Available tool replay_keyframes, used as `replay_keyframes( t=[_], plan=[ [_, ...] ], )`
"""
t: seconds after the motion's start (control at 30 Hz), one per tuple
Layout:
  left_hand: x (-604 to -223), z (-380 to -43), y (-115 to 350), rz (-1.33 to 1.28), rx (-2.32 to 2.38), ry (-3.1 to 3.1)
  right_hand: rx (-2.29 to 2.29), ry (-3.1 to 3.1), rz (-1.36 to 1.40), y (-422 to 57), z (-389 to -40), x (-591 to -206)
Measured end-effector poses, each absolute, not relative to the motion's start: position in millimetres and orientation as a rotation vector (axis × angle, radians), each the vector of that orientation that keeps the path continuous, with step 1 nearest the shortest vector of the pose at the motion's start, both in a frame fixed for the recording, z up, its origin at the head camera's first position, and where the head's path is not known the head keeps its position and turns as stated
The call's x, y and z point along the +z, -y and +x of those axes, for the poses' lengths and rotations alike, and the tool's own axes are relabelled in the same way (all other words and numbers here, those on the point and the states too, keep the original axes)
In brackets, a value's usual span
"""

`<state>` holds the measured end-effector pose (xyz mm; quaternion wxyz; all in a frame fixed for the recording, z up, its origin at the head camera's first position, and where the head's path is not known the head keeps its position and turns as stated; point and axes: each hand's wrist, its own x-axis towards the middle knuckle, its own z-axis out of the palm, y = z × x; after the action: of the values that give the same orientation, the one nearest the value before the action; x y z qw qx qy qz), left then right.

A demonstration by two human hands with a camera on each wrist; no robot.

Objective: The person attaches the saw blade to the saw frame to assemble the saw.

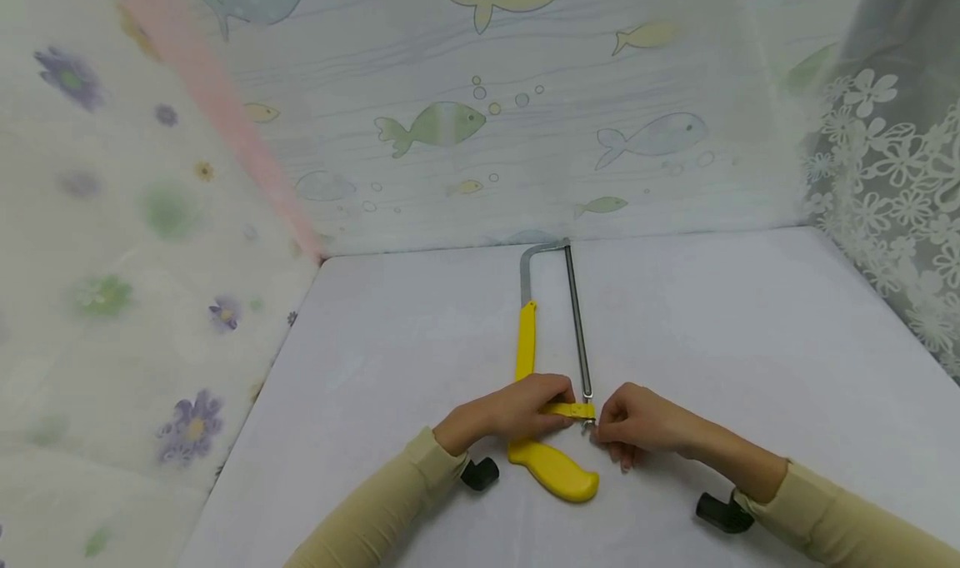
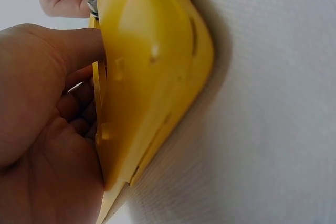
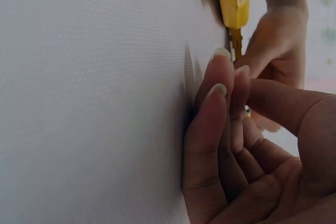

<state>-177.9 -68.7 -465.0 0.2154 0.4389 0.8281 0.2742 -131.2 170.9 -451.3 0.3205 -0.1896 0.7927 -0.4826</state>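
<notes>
A hacksaw (image 1: 557,470) with a yellow handle and a grey bow lies on the white table, its far end near the back wall. The dark blade (image 1: 577,318) runs along its right side. My left hand (image 1: 517,407) grips the yellow frame just ahead of the handle, thumb and fingers around the short arm that reaches the blade. A small silver wing nut (image 1: 587,426) sits at the near end of the blade. Right beside it are the curled fingertips of my right hand (image 1: 641,422); whether they pinch it I cannot tell.
The white table (image 1: 420,318) meets a fish-patterned curtain (image 1: 450,176) at the back. A flowered sheet (image 1: 150,301) hangs on the left, white lace (image 1: 900,168) on the right. Dark cameras (image 1: 480,473) are strapped at both wrists.
</notes>
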Motion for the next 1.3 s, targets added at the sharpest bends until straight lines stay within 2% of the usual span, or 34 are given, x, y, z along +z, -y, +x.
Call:
replay_keyframes(
  t=[0.53, 1.3],
  plan=[
    [-466.7, -178.2, 68.0, 1.206, 0.754, -2.293, -1.220, -2.119, -0.424, -161.9, -132.5, -452.0],
    [-468.2, -178.8, 67.9, 1.209, 0.752, -2.302, -1.239, -2.108, -0.448, -172.3, -130.2, -449.2]
  ],
)
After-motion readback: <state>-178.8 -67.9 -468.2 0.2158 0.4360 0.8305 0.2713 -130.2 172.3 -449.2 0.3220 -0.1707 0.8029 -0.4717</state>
